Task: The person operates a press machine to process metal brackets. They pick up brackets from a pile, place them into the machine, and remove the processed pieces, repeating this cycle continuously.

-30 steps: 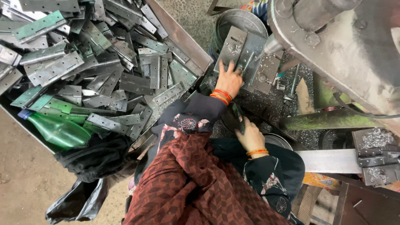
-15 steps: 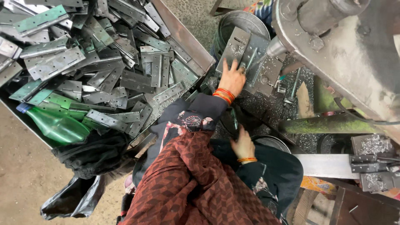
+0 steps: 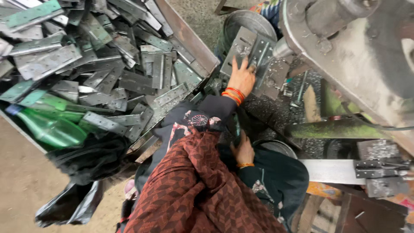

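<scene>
Head view, looking straight down at a seated person working at a metal press. Left hand (image 3: 242, 78), orange bangles at the wrist, is stretched forward with the fingers spread, palm flat on a grey metal hinge plate (image 3: 241, 51) that lies on the machine bed (image 3: 276, 108), near the bed's far edge and just beside the press's round nose. A second plate (image 3: 264, 64) sits touching the first on its right, partly under the fingertips. Right hand (image 3: 244, 150), also with a bangle, is low and close to the body, at the near edge of the bed; its fingers curl around a dark upright handle (image 3: 236, 129), though the grip is partly hidden by the sleeve. The bed is littered with metal shavings. A grey metal bucket (image 3: 249, 21) stands just beyond the plates. Left of the person, a large open bin (image 3: 189, 39) is heaped with more hinge plates, some tinted green; a green plastic bottle (image 3: 51, 129) lies at the bin's near edge, with a black plastic bag (image 3: 71, 203) on the floor below it. The machine's big curved housing (image 3: 358, 64) fills the upper right corner. A red-brown patterned shawl (image 3: 194, 190) covers the person's lap.
</scene>
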